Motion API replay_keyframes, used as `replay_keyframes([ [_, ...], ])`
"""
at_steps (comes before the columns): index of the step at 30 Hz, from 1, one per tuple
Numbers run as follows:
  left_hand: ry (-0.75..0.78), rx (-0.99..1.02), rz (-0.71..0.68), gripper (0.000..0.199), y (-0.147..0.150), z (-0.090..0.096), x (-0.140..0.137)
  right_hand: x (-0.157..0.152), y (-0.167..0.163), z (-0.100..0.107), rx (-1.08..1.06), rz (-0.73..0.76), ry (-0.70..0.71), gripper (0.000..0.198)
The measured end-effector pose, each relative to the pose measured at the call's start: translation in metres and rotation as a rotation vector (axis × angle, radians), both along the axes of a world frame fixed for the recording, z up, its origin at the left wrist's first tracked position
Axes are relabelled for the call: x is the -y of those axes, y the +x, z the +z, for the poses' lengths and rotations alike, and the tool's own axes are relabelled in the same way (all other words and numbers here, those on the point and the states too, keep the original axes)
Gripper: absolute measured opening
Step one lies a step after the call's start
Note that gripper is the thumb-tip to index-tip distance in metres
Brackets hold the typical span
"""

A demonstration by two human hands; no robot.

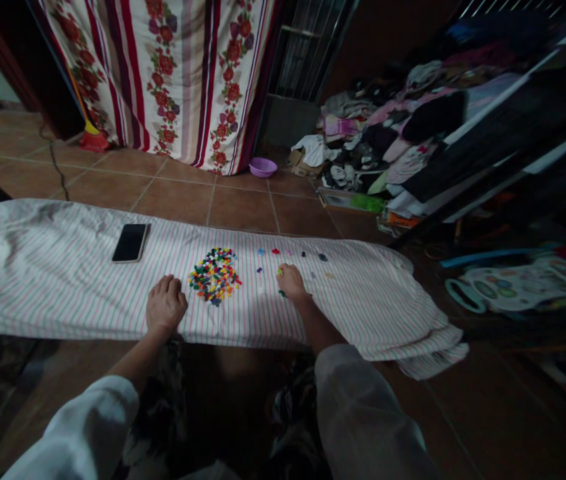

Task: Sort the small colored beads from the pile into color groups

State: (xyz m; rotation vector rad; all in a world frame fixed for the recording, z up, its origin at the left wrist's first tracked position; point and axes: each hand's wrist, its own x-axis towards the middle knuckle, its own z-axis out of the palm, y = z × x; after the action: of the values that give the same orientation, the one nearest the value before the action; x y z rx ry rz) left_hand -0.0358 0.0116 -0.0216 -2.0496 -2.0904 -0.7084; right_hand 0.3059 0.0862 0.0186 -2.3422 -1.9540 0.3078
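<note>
A heap of small multicoloured beads or plastic pieces [214,275] lies on the striped cloth [77,287]. My left hand [167,303] rests just left of it, fingers curled, with nothing visible in them. To the right of the heap, my right hand [293,283] pinches a small yellow-green piece [280,272] at the cloth; its exact shape is too small to make out. Little sorted groups surround this hand: blue pieces [261,251], red pieces [275,251], pink pieces [289,253], a black piece [303,254], purple pieces [259,270] and dark green pieces [282,293].
A smartphone [131,243] lies on the cloth at the left. Beyond the table are a purple basin [263,167], a floral curtain [163,80], a red broom head [93,138] and a large heap of clothes [387,127]. Dark slanted bars cross the right side.
</note>
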Motion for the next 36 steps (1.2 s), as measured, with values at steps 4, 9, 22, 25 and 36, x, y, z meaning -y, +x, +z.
replay_keyframes([
  [4, -0.006, -0.017, 0.006, 0.031, -0.001, -0.001, 0.0, 0.004, 0.0, 0.005, 0.006, 0.021, -0.001, 0.033],
  [9, -0.01, -0.03, 0.012, 0.03, -0.001, -0.002, 0.0, 0.012, -0.004, 0.017, 0.042, 0.044, -0.012, 0.034],
  [22, 0.014, 0.001, 0.007, 0.032, -0.001, -0.005, 0.001, 0.048, -0.086, 0.015, -0.255, 0.484, 0.052, 0.027],
  [25, 0.011, 0.009, 0.0, 0.031, -0.001, -0.003, 0.001, 0.053, -0.105, 0.006, -0.281, 0.578, 0.04, 0.026],
  [36, 0.007, 0.044, -0.005, 0.032, -0.001, -0.002, 0.001, 0.05, -0.12, -0.003, -0.186, 0.505, -0.018, 0.032],
])
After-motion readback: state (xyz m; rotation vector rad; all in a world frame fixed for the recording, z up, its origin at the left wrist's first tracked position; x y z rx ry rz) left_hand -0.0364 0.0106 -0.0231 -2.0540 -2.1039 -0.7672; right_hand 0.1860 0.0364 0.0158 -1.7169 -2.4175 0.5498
